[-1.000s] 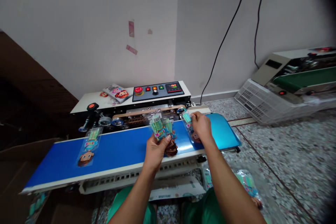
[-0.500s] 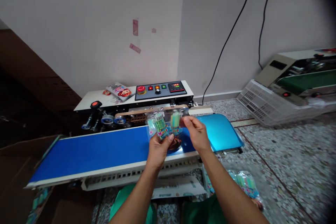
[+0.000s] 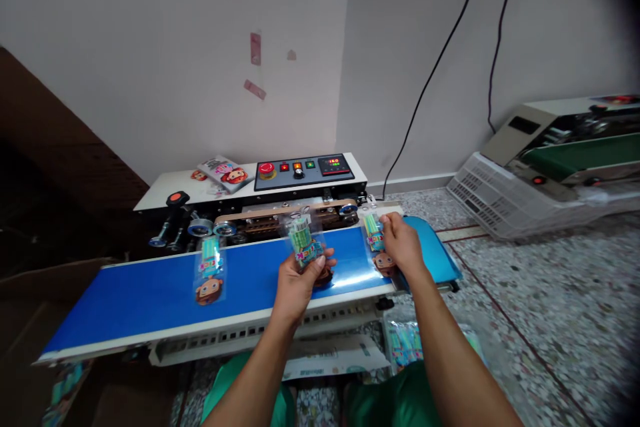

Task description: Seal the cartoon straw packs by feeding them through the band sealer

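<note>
My left hand is closed around a clear printed packet of green sticks, held above the blue belt. Whether it holds one packet or several I cannot tell. My right hand, fingers pinched, grips the right edge of another packet at the belt's right part. That packet's top is near the rollers of the band sealer. A third packet, with a cartoon face at its lower end, lies on the belt to the left.
The control panel has a red stop button and a lit display. Printed pouches lie on the sealer's top. More packets are in a clear bag below. A cardboard box stands lower left; a second machine rests on a white crate.
My right hand has moved right and down from the left hand, carrying one packet to the belt's right part. Another packet has come into view on the belt's left part.
</note>
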Demonstrator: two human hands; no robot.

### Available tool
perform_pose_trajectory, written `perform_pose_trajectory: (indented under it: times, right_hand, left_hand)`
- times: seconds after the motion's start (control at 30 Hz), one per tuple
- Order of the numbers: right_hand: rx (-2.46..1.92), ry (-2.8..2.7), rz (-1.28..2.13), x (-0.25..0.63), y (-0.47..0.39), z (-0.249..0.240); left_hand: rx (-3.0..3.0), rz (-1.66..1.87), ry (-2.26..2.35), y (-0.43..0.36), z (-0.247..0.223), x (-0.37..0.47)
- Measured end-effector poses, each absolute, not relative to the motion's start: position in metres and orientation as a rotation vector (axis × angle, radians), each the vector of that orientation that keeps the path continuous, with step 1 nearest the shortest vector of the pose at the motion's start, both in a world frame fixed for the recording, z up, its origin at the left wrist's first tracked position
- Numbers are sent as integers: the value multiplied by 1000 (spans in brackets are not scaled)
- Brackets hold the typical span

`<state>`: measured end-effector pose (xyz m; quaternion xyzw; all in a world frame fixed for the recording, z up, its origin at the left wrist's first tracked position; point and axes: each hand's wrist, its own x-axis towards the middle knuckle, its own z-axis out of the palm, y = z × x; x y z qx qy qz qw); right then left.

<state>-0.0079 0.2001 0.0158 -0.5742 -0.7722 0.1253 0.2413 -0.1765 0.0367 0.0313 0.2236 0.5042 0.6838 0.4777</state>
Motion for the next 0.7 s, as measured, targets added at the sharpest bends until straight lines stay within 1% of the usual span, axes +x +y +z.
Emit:
perform_pose_trajectory:
  times: [0.17, 0.3, 0.37, 0.5, 0.53, 0.6, 0.7]
  right_hand:
    - [-1679, -2208, 258, -28, 200, 15]
    - [-1538, -2191, 330, -43, 194, 19]
    - [-1349, -2066, 482, -48, 185, 25]
    - [-826, -1830, 1179, -56, 156, 43]
    - [-724, -1796, 1311, -59, 149, 46]
    - [-646, -1726, 1404, -65, 137, 49]
    - [-739, -1576, 1254, -67, 133, 49]
  left_hand:
    - [546, 1635, 1228, 36, 30, -176]
    - [545, 1617, 1227, 36, 29, -175]
    - [554, 1625, 1236, 36, 30, -174]
    - [584, 1600, 1261, 37, 32, -173]
    - [588, 1596, 1270, 37, 32, -172]
    - [617, 1602, 1294, 38, 32, -171]
    - [695, 1598, 1330, 39, 31, -169]
